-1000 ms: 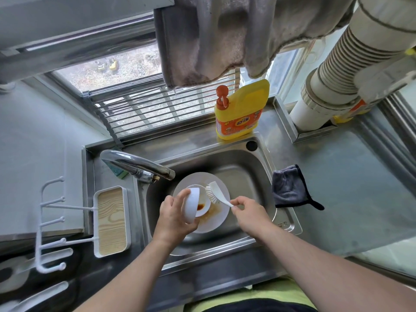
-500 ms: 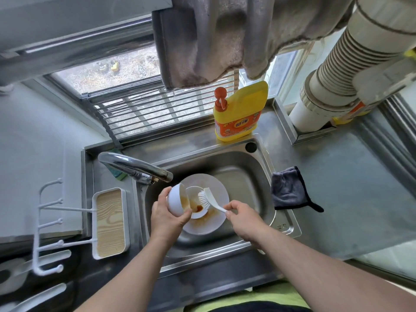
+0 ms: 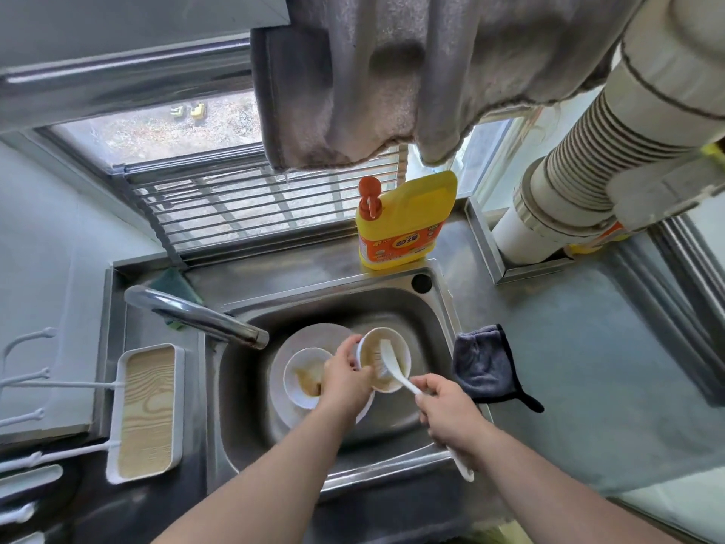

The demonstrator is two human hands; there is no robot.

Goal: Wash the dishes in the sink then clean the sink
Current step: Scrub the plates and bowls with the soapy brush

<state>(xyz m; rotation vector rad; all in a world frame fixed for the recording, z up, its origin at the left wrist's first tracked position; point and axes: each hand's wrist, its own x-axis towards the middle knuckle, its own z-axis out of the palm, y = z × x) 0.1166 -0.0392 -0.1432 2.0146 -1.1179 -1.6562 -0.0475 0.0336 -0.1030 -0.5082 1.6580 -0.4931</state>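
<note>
Over the steel sink [image 3: 431,308], the left hand [image 3: 345,380] holds a small white bowl [image 3: 400,347] by its near rim, thumb on the outside and fingers curled round the edge, tilting it so the inside faces up toward the camera. The inside of that bowl is smeared with a brownish film. The right hand [image 3: 447,418] has its grip closed round the white handle of a dish brush [image 3: 392,365], fingers wrapped and the handle's tail sticking out past the heel of the hand toward the sink's near edge. The brush head sits inside the held bowl, bristles against its inner wall.

Down in the basin a white plate [image 3: 314,335] lies flat, and on it sits a second small bowl [image 3: 304,376] with brown residue in its bottom, just left of the left hand and partly hidden by it. The tap [image 3: 196,314] reaches out from the left over the basin, its spout ending just above the plate's far left edge.

On the table behind the sink stands a yellow detergent bottle [image 3: 408,221] with an orange pump. A green sponge [image 3: 172,284] lies behind the tap. A dark grey cloth [image 3: 486,363] lies on the table just right of the sink. A white tray with a wood-grain base [image 3: 147,410] sits to the left, and a grey towel [image 3: 392,72] hangs overhead
</note>
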